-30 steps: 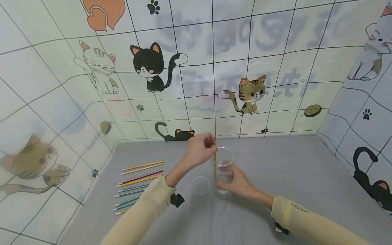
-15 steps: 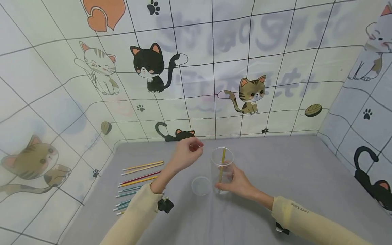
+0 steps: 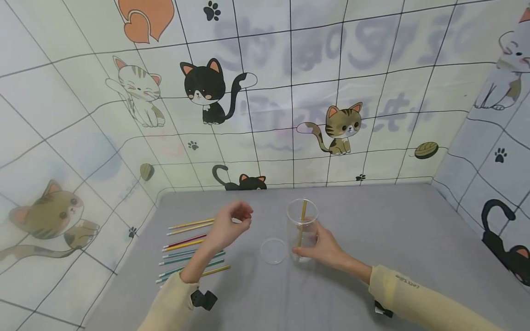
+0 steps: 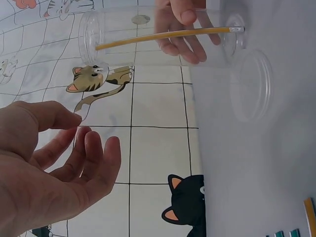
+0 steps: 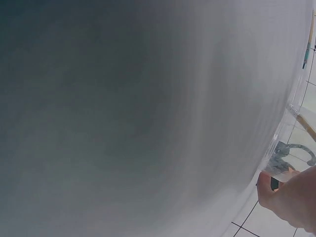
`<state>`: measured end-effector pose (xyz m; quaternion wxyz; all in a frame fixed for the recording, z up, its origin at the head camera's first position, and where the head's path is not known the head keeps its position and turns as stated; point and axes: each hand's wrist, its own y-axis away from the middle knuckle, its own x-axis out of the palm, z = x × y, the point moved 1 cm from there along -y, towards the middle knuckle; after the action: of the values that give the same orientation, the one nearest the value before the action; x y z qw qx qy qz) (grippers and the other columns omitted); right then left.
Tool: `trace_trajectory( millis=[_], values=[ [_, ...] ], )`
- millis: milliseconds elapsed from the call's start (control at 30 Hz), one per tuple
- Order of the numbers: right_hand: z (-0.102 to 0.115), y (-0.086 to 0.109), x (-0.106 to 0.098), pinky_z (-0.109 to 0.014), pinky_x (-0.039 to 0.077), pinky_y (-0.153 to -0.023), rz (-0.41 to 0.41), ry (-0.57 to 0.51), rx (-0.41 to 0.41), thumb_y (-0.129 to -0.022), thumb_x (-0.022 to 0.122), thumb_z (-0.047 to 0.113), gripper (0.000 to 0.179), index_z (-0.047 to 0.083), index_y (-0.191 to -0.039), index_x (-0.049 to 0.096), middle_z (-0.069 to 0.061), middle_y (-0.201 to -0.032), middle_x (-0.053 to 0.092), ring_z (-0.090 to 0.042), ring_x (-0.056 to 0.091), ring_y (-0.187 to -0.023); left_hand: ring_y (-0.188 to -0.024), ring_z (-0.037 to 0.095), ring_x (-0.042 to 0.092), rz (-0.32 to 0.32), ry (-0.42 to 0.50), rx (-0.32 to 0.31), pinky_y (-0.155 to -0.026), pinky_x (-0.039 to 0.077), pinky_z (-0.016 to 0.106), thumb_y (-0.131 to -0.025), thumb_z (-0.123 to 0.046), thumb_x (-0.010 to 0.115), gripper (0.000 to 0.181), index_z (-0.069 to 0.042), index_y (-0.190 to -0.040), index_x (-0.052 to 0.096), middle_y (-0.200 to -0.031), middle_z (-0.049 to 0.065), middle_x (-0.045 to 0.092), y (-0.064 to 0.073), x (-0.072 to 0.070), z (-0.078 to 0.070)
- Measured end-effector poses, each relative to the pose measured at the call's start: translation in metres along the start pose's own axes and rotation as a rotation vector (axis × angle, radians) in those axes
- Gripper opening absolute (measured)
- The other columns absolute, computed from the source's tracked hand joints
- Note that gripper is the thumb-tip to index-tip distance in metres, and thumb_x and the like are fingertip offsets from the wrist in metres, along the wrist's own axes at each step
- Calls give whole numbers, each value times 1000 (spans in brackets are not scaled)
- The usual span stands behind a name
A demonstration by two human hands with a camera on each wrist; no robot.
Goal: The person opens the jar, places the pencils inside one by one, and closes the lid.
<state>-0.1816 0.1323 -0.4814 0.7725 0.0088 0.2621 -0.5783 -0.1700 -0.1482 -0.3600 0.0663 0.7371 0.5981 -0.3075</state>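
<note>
One yellow pencil [image 3: 302, 224] leaning inside clear jar [image 3: 292, 232], right hand [image 3: 325, 247] clamped round jar's side; left hand [image 3: 229, 225] loosely curved, near pencils [image 3: 184, 241] toward surface's [image 3: 372, 230] left edge.

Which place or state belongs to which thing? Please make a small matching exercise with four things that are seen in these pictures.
1. Left hand
2. Right hand
3. Clear round lid
4. Red pencil

A. Beside the base of the clear jar
B. Among the other laid-out pencils
C. Holds nothing
D. Grips the clear jar

Pairs: 1-C, 2-D, 3-A, 4-B
</note>
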Motion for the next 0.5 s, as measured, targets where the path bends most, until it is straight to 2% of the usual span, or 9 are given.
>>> trace_trajectory(
  millis=[200, 400, 500],
  values=[
    [-1, 0, 0, -59, 46, -93, 2, 11, -2, -74, 89, 27, 73, 10, -134, 49, -18, -125, 62, -32, 59, -114, -87, 23, 64, 0, 15, 24, -77, 54, 38, -87, 8, 66, 19, -3, -102, 65, -94, 9, 65, 8, -3, 8],
    [0, 0, 0, -59, 46, -94, 12, 10, -5, -75, 88, 26, 75, 9, -136, 48, -19, -127, 61, -33, 58, -116, -87, 23, 64, -8, 26, -26, -75, 54, 31, -86, 10, 68, 23, -5, -104, 65, -95, 9, 64, 18, -7, 13],
    [-1, 0, 0, -59, 46, -94, 9, 11, -4, -75, 88, 27, 75, 10, -136, 48, -19, -127, 61, -33, 58, -116, -87, 22, 65, -12, 13, -42, -75, 54, 31, -85, 10, 69, 25, -7, -103, 66, -96, 9, 64, 20, -8, 15]
  ],
)
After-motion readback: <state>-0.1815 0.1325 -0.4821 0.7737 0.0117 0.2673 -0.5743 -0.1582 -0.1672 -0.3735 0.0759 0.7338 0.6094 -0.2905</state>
